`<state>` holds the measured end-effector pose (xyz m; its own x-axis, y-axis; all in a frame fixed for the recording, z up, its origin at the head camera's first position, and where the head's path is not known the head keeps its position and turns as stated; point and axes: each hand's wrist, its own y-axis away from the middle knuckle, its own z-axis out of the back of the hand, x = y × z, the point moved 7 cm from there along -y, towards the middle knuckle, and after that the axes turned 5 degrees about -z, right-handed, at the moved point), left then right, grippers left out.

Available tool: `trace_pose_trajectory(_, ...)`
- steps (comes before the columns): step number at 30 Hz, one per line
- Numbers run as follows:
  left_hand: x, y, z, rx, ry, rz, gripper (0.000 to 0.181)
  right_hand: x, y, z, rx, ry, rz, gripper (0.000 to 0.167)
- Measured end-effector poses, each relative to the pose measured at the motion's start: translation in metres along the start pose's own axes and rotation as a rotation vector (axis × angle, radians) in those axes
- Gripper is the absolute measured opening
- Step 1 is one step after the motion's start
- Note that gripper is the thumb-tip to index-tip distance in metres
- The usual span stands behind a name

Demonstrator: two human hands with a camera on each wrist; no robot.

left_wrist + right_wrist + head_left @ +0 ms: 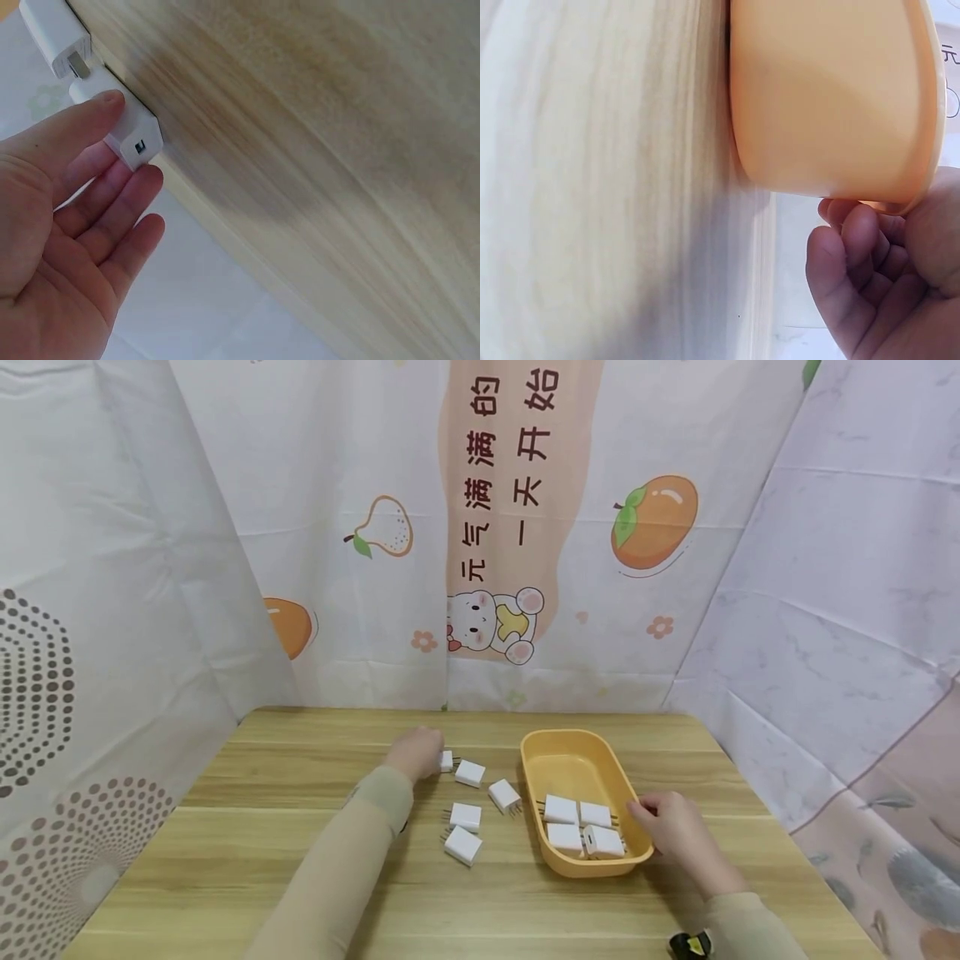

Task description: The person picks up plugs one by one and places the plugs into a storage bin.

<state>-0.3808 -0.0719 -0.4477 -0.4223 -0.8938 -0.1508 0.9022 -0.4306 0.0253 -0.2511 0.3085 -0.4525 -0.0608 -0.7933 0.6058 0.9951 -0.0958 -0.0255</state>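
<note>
At the back of the table my left hand (417, 753) pinches a white charger (446, 762); the left wrist view shows the thumb of the hand (75, 202) on top of the charger (133, 124) and fingers at its far side. Its port end faces the palm side. My right hand (672, 827) grips the right rim of the yellow basket (551, 860), fingers curled under the rim in the right wrist view, where the hand (889, 270) is beside the basket wall (832, 97). Several white chargers (561, 809) lie in the basket's near half.
Between my left hand and the basket several more chargers lie on the wooden table (300, 827): one (470, 773) near the pinched one, one (504, 796) by the basket, two (463, 845) nearer me. A patterned curtain (375, 610) hangs behind the table.
</note>
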Motion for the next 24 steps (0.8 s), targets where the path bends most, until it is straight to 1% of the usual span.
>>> trace_pose_trajectory(4,-0.002,0.001,-0.0003,-0.007,-0.018,-0.005,0.005,-0.0014,-0.0007,-0.0007,0.004,-0.008,-0.008,0.02)
trace_pose_trajectory(7,-0.0012,0.0012,-0.001,-0.008,-0.013,0.001,0.006,-0.0019,-0.0012,-0.0008,0.013,-0.014,-0.014,0.022)
trace_pose_trajectory(13,0.0011,0.0003,-0.0047,0.007,0.009,0.012,0.014,-0.0038,-0.0014,-0.0005,0.026,-0.011,-0.021,0.024)
trace_pose_trajectory(18,0.0019,0.0023,-0.0032,0.003,0.009,0.021,0.018,-0.0033,-0.0016,-0.0006,0.016,-0.007,-0.015,0.023)
trace_pose_trajectory(21,0.0037,0.0019,-0.0054,0.006,0.025,0.025,0.018,-0.0035,-0.0016,-0.0005,0.025,-0.017,-0.025,0.023)
trace_pose_trajectory(24,0.0064,0.0024,-0.0088,0.015,0.06,0.025,0.02,-0.0033,-0.0026,-0.0005,0.036,-0.024,-0.027,0.022)
